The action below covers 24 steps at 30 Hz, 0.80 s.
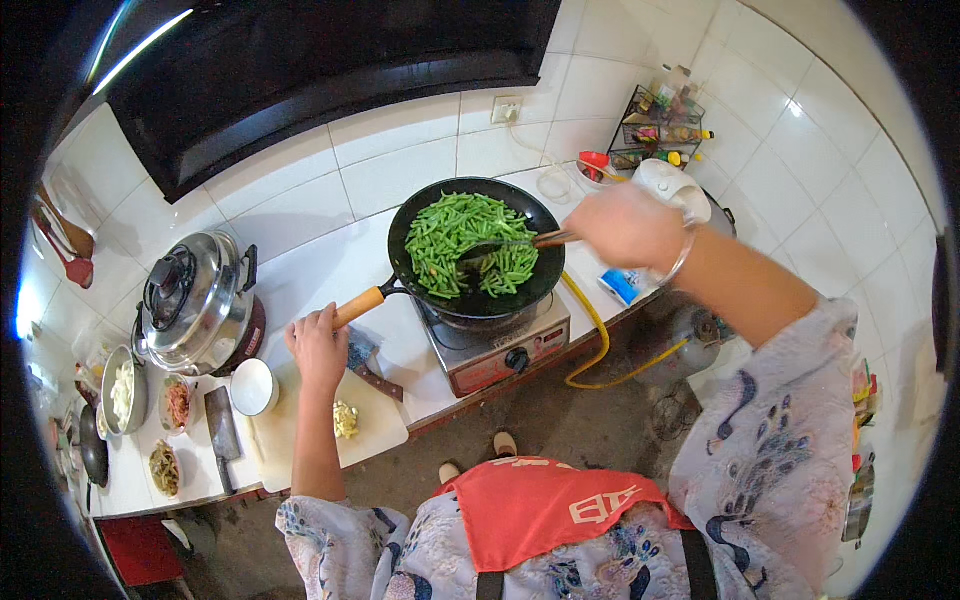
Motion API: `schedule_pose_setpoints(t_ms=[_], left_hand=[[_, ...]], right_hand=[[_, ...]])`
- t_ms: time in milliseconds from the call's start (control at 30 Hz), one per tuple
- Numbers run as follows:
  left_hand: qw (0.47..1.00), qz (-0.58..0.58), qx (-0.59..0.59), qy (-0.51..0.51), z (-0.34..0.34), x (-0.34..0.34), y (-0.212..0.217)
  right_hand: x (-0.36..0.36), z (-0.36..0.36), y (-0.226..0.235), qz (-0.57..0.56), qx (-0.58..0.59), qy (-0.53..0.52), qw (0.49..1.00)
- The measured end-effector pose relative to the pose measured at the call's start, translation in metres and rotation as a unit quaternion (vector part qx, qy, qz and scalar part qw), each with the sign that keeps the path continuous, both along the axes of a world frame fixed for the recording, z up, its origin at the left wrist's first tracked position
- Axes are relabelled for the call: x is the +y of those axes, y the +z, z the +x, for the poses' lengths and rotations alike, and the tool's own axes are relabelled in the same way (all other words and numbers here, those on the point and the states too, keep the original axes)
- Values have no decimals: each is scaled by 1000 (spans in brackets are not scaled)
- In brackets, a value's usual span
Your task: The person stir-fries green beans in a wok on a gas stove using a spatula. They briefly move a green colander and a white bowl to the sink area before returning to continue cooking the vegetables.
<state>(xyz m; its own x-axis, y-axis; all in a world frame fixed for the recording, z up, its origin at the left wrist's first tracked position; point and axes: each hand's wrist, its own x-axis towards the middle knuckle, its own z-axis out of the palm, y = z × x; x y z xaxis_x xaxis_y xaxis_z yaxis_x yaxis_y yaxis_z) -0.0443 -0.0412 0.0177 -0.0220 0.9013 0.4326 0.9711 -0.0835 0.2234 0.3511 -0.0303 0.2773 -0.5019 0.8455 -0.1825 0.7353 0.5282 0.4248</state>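
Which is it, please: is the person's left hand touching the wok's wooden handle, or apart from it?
Touching: the head view shows the left hand closed around the outer end of the wooden handle, with no gap between them.

My left hand is closed, the left forearm stretched forward; my right hand, blurred, is closed also.

i count my two bare hands, left hand and right hand; one round black wok; one brown-handled metal cooking utensil; green beans beyond counting; one boxy silver gas stove; one steel lidded pot; two broad-bladed metal knives; one bent yellow hose.
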Motion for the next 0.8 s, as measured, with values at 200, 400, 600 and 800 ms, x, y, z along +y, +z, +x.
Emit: schedule_pose_setpoints(t_ms=[200, 400, 600, 800], left_hand=[[1000, -7, -12, -1, 6, -3, 3], [999, 6, -27, -25, 18, 9, 3], [1000, 2, -10, 9, 10, -1, 6], [1000, 15, -6, 12, 12, -1, 3]], right_hand=[[23, 35, 64, -93, -24, -200, 975], [85, 136, 13, -310, 168, -360, 864], [62, 94, -12, -297, 265, -231, 888], [65, 121, 26, -211, 200, -181, 939]])
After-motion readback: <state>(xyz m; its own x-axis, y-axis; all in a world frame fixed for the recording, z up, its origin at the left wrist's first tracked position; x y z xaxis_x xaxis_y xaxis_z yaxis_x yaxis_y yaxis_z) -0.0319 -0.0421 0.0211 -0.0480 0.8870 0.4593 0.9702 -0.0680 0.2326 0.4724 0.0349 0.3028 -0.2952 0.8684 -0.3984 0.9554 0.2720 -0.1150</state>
